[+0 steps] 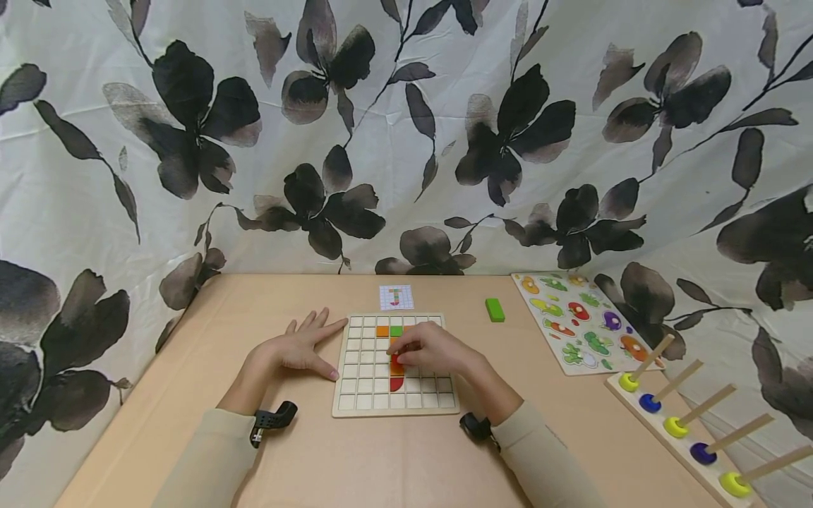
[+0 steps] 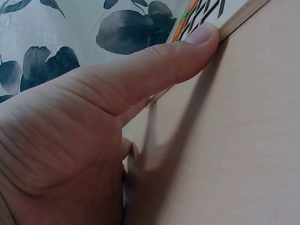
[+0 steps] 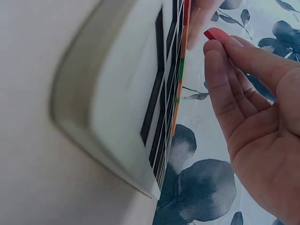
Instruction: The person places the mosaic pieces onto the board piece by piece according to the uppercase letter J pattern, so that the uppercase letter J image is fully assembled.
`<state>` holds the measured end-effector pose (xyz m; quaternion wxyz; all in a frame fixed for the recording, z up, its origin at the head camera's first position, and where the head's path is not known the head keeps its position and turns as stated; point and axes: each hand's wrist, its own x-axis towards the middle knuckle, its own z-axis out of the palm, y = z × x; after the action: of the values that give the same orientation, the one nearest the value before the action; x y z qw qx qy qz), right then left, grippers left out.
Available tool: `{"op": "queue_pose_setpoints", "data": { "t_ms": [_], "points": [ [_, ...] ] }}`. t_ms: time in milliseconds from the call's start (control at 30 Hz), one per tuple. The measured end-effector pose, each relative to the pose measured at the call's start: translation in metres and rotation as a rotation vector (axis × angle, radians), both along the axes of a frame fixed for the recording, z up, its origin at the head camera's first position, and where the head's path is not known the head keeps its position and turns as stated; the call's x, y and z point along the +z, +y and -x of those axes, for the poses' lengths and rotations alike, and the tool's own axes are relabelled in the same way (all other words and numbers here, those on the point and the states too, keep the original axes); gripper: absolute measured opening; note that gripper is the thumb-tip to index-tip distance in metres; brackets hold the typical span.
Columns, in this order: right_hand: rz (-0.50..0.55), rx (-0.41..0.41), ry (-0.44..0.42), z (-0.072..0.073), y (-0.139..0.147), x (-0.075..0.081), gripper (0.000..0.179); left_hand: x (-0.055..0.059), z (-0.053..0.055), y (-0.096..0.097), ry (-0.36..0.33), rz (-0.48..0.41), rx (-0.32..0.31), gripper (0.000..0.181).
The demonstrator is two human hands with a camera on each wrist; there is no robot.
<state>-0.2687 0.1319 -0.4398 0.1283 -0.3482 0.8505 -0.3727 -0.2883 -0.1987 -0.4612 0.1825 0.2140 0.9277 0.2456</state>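
A white grid board with square cells and a light wooden rim lies on the table. My right hand is over its middle, pinching a small red piece with a curved edge between thumb and index finger. On the board sit an orange square, a green square and, lower down, a red rounded piece; the hand covers part of this column. My left hand lies with fingers spread at the board's left side. Its thumb touches the rim.
Behind the board lies a small card with a coloured pattern on a grid. A green block is to its right. Farther right are a sheet of vegetable pictures and a wooden base with pegs and rings. A floral curtain hangs behind.
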Motion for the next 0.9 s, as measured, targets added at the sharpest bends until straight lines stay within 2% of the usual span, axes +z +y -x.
{"op": "queue_pose_setpoints", "data": {
  "t_ms": [267,433,667,900],
  "points": [
    [-0.035,0.054,-0.035,0.001,-0.01,0.002,0.018,-0.002,0.001,-0.001,0.01,0.01,-0.005,0.117],
    [-0.075,0.091,-0.025,0.0,-0.02,0.005,0.016,-0.001,0.0,-0.001,0.011,0.009,-0.009,0.117],
    [-0.124,0.133,-0.085,-0.003,-0.034,0.005,0.016,0.0,0.0,-0.001,0.009,0.011,-0.01,0.116],
    [-0.129,0.123,-0.106,-0.007,-0.038,0.004,0.017,-0.001,0.001,0.0,0.006,0.011,-0.006,0.116]
  ]
}}
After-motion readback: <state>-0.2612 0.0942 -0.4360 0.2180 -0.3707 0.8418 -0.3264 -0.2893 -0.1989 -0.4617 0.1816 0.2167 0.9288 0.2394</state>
